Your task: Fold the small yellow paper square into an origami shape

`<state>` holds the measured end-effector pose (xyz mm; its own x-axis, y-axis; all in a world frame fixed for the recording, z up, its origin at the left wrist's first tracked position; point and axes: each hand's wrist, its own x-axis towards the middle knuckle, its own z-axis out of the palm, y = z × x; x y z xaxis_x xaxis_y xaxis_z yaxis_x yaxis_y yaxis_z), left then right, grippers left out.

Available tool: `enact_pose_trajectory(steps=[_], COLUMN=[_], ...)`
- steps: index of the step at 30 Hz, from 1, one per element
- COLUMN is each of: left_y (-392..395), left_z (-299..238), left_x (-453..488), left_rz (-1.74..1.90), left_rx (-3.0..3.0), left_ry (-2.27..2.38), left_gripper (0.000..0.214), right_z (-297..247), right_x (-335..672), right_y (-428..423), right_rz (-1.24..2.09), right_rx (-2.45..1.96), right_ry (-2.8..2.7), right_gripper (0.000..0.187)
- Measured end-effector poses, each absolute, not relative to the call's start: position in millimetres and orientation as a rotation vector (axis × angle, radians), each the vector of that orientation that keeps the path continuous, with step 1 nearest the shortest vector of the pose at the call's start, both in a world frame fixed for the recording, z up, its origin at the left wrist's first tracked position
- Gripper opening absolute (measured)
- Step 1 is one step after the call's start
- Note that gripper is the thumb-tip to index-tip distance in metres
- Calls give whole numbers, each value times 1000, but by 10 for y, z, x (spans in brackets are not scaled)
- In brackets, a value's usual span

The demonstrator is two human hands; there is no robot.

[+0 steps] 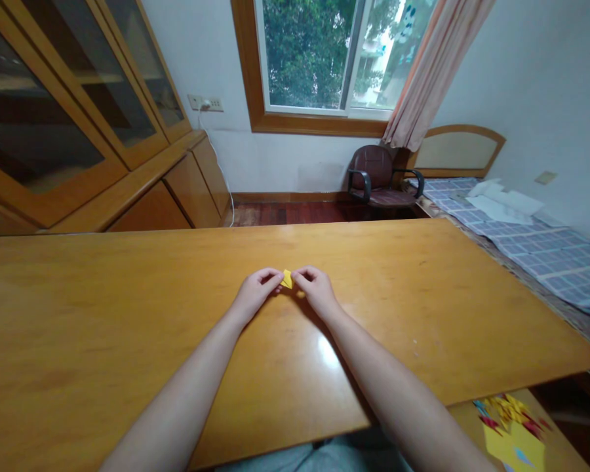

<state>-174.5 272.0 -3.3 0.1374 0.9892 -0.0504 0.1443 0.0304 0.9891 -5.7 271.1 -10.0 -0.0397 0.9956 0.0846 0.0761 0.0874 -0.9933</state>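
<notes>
Between my two hands, just above the wooden table (142,314), is a small piece of folded yellow paper (288,280). My left hand (258,291) pinches its left side between thumb and fingers. On the opposite side, my right hand (316,286) grips the paper the same way. The fingertips cover its edges, so the full folded shape cannot be made out.
At lower right, a lower surface holds a pile of small folded papers (509,410) in yellow, red and blue, beside flat yellow sheets (516,447). Beyond the table stand a chair (376,174), a bed (535,242) and a glass-door cabinet (103,157).
</notes>
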Motion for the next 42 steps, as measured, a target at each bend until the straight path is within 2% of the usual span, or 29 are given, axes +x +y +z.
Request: enact_pose_trajectory(steps=[6,13,26,34,42], left_y=[2672,2688,2690,2670,2679], left_z=[-30,-48,-21,-30,-45], left_x=[-1770,-1764,-1778,-1762,-1759], left_rz=[1000,1016,1066,864,1037], left_rx=[1357,1321,1307,1553,1324], left_ry=[1218,1208,1181,1182,1164], left_gripper=[34,30,32,31,28], right_z=[-73,-72,-51,-84,-117], right_x=[-45,6,25,23,12], right_y=[2683,2696,2709,2720,2717], right_rz=[1095,1238,1292,1293,1285], right_rx=[-1184,-1138,-1144,-1103,-1089], right_ry=[-1401,-1375,-1337,-1238,-1296], right_gripper=[24,23,23,23,22])
